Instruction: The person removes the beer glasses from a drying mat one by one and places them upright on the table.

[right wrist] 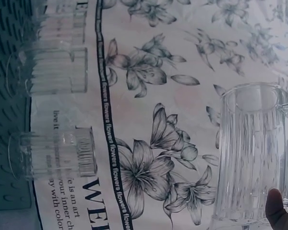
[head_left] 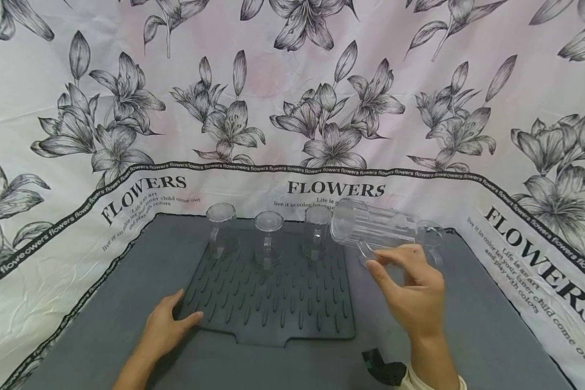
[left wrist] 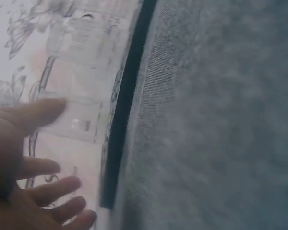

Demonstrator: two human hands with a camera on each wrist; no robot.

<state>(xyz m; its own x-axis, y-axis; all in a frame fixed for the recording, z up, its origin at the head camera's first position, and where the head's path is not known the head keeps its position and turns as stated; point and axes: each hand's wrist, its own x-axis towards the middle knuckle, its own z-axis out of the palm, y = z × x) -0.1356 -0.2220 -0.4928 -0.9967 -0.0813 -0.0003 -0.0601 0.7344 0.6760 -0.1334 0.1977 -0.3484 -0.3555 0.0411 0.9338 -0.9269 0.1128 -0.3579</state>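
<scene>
Right hand (head_left: 416, 292): was cropped by the right edge of the right wrist view; only parts of its digits showed there. Held mug (head_left: 382, 225): handle ran partly beyond that same edge. Glass form (head_left: 430, 234) at the held mug's right end, head view: was partly hidden; whether a separate piece, could not be told. Left hand (head_left: 163, 327): was cut by the left edge of the left wrist view. Mat (head_left: 273, 303): passed out of the right wrist view at left. Tabletop (head_left: 473, 303): blurred, left wrist view. Backdrop cloth (head_left: 263, 189): upper flowers were cut by the head view's top edge. Sleeve (head_left: 421, 379): was cropped at bottom.
</scene>
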